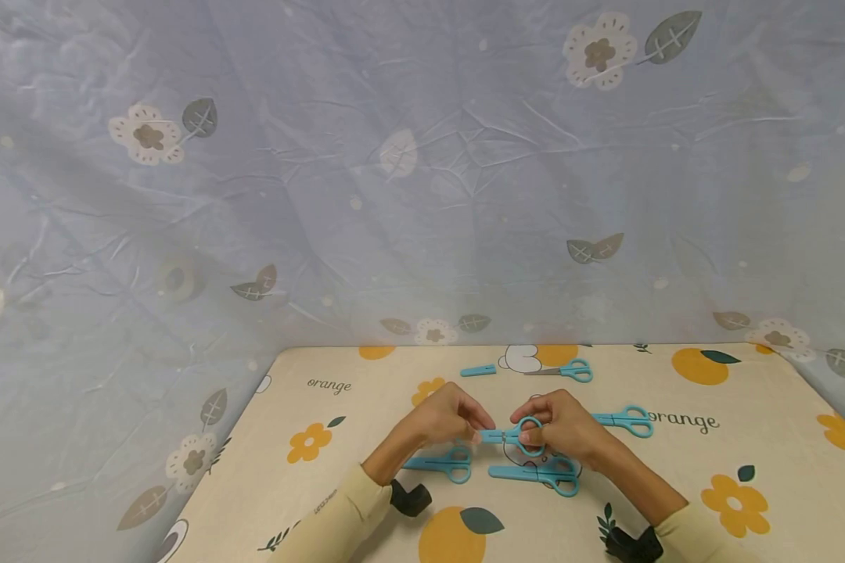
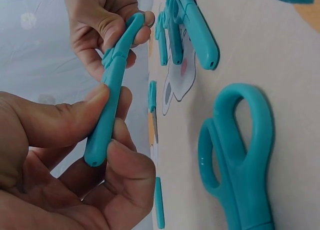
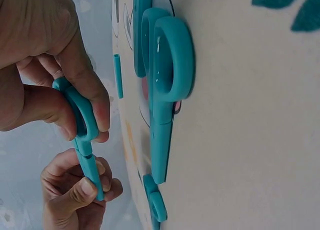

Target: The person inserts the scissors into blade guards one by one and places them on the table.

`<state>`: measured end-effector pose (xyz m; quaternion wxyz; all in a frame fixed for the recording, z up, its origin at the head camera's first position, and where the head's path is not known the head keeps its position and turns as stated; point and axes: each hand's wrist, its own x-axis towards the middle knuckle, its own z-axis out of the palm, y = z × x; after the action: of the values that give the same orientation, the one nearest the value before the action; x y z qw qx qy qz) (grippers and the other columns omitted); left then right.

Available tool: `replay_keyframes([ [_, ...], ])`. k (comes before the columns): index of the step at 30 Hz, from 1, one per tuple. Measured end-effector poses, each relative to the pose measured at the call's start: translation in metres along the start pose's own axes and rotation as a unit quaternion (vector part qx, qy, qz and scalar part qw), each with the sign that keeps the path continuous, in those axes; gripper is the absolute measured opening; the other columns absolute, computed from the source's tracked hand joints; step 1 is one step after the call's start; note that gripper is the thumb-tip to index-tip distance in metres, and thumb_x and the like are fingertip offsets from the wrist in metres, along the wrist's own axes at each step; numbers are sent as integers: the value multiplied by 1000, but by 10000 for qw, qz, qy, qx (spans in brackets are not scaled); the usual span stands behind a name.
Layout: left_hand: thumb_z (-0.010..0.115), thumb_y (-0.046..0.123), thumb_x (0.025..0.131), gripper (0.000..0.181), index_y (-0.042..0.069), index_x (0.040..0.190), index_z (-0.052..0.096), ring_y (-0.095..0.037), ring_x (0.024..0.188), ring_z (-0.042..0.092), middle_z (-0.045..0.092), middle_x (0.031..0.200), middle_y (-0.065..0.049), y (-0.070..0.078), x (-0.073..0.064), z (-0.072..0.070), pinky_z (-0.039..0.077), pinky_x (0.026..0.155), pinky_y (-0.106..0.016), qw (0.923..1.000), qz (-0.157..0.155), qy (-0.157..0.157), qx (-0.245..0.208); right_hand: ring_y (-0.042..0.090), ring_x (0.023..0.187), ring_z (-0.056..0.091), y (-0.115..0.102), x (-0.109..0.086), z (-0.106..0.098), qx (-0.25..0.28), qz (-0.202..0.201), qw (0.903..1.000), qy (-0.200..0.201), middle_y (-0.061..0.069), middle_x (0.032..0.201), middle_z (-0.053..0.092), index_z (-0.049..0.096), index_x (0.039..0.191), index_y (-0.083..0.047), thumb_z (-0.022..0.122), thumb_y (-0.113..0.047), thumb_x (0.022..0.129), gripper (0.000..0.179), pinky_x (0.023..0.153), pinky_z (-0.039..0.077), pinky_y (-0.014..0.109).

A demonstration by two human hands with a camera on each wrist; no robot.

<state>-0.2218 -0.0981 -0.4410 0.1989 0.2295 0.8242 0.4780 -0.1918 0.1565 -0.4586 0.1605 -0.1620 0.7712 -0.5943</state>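
Observation:
Both hands hold one pair of turquoise scissors [image 1: 512, 435] above the table. My left hand [image 1: 442, 416] pinches the turquoise blade cover [image 2: 102, 125] between thumb and fingers. My right hand [image 1: 563, 426] grips the finger loops [image 3: 82, 110] at the other end. The cover sits over the blades, which are hidden. Below the hands, covered scissors [image 1: 535, 473] lie on the cloth. Another covered pair [image 1: 458, 464] lies beneath the left wrist, and a further pair [image 1: 627, 421] lies right of the right hand, partly hidden by it.
Toward the back lie uncovered scissors [image 1: 576, 371] with their metal blades pointing left. A loose turquoise cover [image 1: 479, 370] lies to their left. A patterned cloth [image 1: 366, 500] covers the table. A grey-blue curtain [image 1: 422, 195] hangs behind the table's far edge.

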Motion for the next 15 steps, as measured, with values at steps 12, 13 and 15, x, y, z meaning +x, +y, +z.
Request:
replay_keyframes([
  [12,73,-21,83,25,-4,99,83,-11,69,63,79,85,-11,-3,0,0,49,59,-22,9991,-238,169,-304,21,73,70,1,2,9,-156,-99,9994,306,10,81,75,69,121,16,75,7,93,30,68,62,32],
  [13,73,-20,83,25,-3,98,84,-12,69,63,79,85,-10,-3,0,0,49,59,-22,9991,-251,207,-276,21,73,70,1,3,8,-146,-95,9995,278,11,81,75,68,121,16,75,7,94,30,68,62,32],
  [15,75,-19,82,24,-1,96,84,-12,71,63,79,84,-8,-2,-1,2,50,61,-23,9992,-233,272,-171,21,73,71,1,3,8,-130,-77,9997,176,13,83,77,67,122,16,75,5,95,31,66,62,34],
])
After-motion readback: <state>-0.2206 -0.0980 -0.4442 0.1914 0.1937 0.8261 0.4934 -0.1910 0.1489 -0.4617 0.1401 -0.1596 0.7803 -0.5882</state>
